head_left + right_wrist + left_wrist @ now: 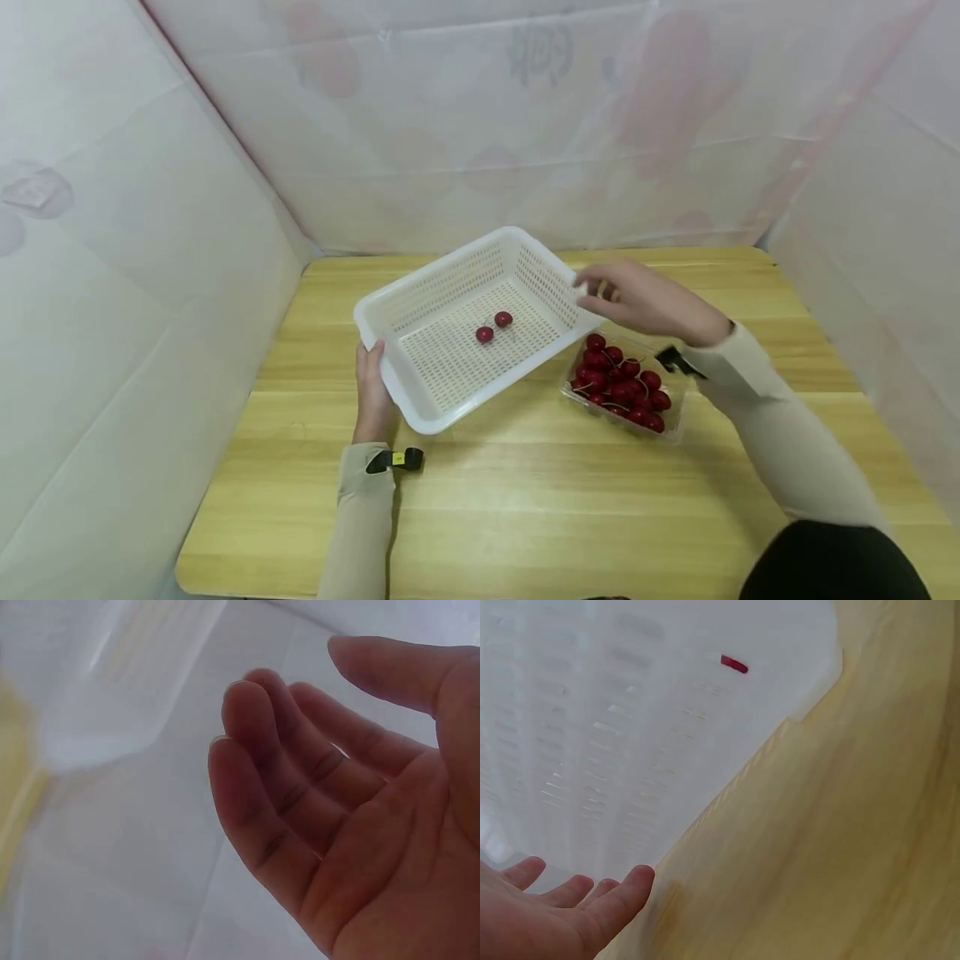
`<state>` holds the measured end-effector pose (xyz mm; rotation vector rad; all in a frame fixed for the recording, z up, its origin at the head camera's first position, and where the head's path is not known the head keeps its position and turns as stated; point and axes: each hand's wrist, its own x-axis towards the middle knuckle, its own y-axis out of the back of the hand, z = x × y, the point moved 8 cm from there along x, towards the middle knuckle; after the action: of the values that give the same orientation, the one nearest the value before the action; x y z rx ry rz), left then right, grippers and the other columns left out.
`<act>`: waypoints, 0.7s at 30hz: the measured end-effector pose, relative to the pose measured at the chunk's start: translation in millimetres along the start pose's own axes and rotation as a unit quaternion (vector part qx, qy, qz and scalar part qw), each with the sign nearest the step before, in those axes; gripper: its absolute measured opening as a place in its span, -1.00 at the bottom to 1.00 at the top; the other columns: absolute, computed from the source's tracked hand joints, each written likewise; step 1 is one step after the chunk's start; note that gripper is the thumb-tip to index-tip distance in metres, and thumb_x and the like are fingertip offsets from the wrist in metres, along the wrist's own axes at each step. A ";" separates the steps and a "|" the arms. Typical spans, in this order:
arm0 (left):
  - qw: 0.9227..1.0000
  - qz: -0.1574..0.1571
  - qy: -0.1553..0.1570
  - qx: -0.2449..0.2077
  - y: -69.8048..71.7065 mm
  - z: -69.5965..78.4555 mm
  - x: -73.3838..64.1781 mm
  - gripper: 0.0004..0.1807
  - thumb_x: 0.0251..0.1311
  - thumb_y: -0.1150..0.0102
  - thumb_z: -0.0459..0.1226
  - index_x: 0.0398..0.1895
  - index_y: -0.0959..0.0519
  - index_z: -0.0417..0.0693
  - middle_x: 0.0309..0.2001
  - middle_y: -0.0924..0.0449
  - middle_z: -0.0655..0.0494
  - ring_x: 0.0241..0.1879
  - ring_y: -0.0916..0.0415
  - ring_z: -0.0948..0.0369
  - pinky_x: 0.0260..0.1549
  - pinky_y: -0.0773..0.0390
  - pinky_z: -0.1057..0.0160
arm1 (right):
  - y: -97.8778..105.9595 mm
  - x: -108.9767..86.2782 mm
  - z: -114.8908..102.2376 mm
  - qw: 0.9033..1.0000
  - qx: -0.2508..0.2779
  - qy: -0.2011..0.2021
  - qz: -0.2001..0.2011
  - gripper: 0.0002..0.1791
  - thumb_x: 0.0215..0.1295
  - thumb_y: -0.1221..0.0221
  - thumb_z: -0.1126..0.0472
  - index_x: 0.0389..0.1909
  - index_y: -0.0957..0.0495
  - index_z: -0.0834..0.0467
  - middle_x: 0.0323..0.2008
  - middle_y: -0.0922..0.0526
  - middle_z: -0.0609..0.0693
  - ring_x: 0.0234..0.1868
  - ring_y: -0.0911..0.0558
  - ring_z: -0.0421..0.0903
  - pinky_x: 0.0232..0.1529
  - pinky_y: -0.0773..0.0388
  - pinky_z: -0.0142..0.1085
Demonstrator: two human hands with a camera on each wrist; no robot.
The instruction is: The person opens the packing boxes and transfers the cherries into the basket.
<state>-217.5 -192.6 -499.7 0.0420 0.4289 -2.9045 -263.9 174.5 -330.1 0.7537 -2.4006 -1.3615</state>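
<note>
A white plastic basket [463, 403] is held tilted above the table, and two cherries [485, 334] lie on its perforated floor. At its left end my left hand [372, 392] grips the rim, thumb over the edge. From below, the left wrist view shows the basket's slotted underside [697, 750] beside the left hand [570, 907]. My right hand [637, 302] is by the basket's right end, its fingers loosely bent and nothing held, as the right wrist view of that hand [352, 802] shows. Below it, a clear plastic box [677, 417] contains many red cherries [618, 379].
The wooden table [480, 517] has pale patterned sheeting around it: a back wall [465, 125], a left wall [135, 275] and a right wall [877, 225]. A black rounded object [832, 562] shows at the lower right.
</note>
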 end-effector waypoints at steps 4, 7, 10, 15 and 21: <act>1.000 0.000 -0.005 0.010 3.2 -1.1 -1.0 -0.43 0.59 0.22 0.15 0.56 -0.11 0.31 0.43 -0.35 -0.31 0.33 -0.45 -0.26 0.17 -0.69 -0.02 | -17.3 -52.0 30.6 0.999 -0.027 -0.026 0.005 -0.70 0.52 -0.19 0.17 0.14 -0.61 0.21 -0.19 -0.74 -0.03 -0.20 -0.67 -0.16 -0.23 -0.67 -0.25; 1.000 0.004 -0.007 0.012 3.5 -2.5 -0.8 -0.42 0.58 0.22 0.15 0.56 -0.11 0.31 0.42 -0.34 -0.32 0.32 -0.47 -0.26 0.14 -0.71 0.00 | -35.5 -82.5 50.3 0.998 -0.047 -0.037 -0.008 -0.68 0.48 -0.22 0.18 0.14 -0.61 0.26 -0.13 -0.75 0.03 -0.15 -0.69 -0.11 -0.16 -0.71 -0.16; 1.000 0.010 -0.013 0.022 5.7 -0.2 -1.2 -0.41 0.58 0.22 0.15 0.57 -0.10 0.28 0.41 -0.35 -0.33 0.30 -0.48 -0.26 0.10 -0.73 0.03 | -55.4 -105.1 61.1 0.998 -0.053 -0.031 -0.006 -0.65 0.44 -0.25 0.22 0.14 -0.59 0.31 -0.01 -0.73 0.16 -0.05 -0.70 0.05 -0.05 -0.72 0.01; 1.000 0.005 -0.017 0.025 5.2 0.6 -0.3 -0.41 0.59 0.23 0.13 0.58 -0.09 0.29 0.42 -0.35 -0.32 0.31 -0.47 -0.25 0.11 -0.71 0.06 | -79.7 -122.4 68.0 0.998 -0.061 -0.012 0.025 -0.57 0.38 -0.31 0.25 0.20 -0.55 0.35 0.11 -0.69 0.26 0.13 -0.67 0.23 0.11 -0.66 0.17; 1.000 0.001 -0.013 0.019 2.3 -2.8 0.7 -0.41 0.59 0.24 0.16 0.58 -0.08 0.33 0.43 -0.34 -0.30 0.33 -0.46 -0.25 0.15 -0.70 0.01 | -95.3 -122.3 73.2 0.998 -0.051 -0.011 0.040 -0.59 0.39 -0.28 0.33 0.22 -0.57 0.31 0.14 -0.68 0.25 0.19 -0.64 0.25 0.14 -0.65 0.17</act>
<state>-217.7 -194.0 -503.0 0.0100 0.3681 -2.9081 -169.3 255.6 -447.8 0.6127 -2.3304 -1.4543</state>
